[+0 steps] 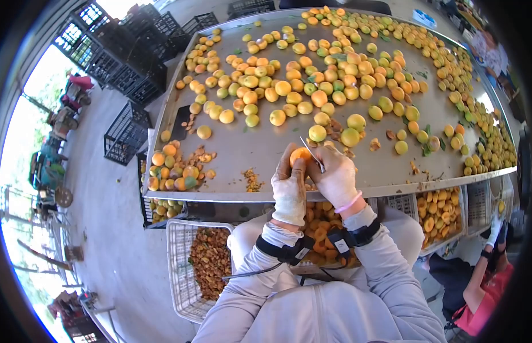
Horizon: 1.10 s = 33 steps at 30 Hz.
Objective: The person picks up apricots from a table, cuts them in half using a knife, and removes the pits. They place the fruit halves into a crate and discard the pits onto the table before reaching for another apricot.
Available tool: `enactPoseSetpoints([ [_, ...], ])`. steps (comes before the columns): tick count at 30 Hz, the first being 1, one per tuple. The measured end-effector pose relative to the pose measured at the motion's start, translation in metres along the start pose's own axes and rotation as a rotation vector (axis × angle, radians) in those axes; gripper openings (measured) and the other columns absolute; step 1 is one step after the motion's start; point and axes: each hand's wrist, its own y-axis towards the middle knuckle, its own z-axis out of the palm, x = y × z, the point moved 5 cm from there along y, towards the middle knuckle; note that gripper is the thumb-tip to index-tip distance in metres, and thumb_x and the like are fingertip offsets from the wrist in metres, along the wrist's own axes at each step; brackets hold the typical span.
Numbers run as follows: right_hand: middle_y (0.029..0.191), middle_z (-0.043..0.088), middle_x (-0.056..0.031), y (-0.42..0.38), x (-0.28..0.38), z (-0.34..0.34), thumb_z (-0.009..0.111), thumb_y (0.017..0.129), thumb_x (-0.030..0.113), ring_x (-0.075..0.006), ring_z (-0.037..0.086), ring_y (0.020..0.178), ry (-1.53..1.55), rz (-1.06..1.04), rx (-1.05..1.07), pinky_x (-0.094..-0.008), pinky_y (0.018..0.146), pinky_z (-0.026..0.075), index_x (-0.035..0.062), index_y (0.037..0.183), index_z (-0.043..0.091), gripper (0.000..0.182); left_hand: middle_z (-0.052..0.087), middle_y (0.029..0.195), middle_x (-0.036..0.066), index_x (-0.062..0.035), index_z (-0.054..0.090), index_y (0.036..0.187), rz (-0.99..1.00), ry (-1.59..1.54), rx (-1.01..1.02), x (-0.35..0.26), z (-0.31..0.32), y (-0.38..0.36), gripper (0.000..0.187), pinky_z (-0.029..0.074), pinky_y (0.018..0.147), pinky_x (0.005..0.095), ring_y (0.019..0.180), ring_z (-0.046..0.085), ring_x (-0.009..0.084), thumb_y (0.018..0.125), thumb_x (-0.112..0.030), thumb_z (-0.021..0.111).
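Note:
My left hand (pixel 289 186), in a pale fingerless-looking glove, holds an orange apricot (pixel 301 155) between thumb and fingers. A small knife (pixel 312 152) is gripped in my right hand (pixel 336 175), its thin blade beside the fruit. Both hands are close together above the near edge of a metal table (pixel 231 157). Just beyond them lie whole yellow-green apricots (pixel 350 137) and brown scraps (pixel 336 128). Below my hands, between my knees, are halved apricots (pixel 320 230), partly hidden by my wrists.
A white crate (pixel 183 268) of brown pits (pixel 210 257) stands lower left. Black crates (pixel 127 130) are stacked at left. Another crate of halved apricots (pixel 439 211) sits at right, near a co-worker in a red top (pixel 487 300). Wristbands with cables (pixel 284 251) cross my forearms.

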Motion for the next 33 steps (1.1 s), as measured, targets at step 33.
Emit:
enactPoseSetpoints([
  [33,0.059,0.048,0.0031,-0.006,-0.124,-0.066,0.059,0.091,0.019,-0.0048,0.04,0.044,1.022,0.998,0.108,-0.0207,0.04,0.03,0.0002,0.106,0.062,0.025,0.057,0.123,0.022,-0.012,0.057,0.123,0.244,1.994,0.131,0.022,0.009,0.313,0.047,0.045,0.095,0.0407,0.117,0.051,0.0367,0.077,-0.021,0.064],
])
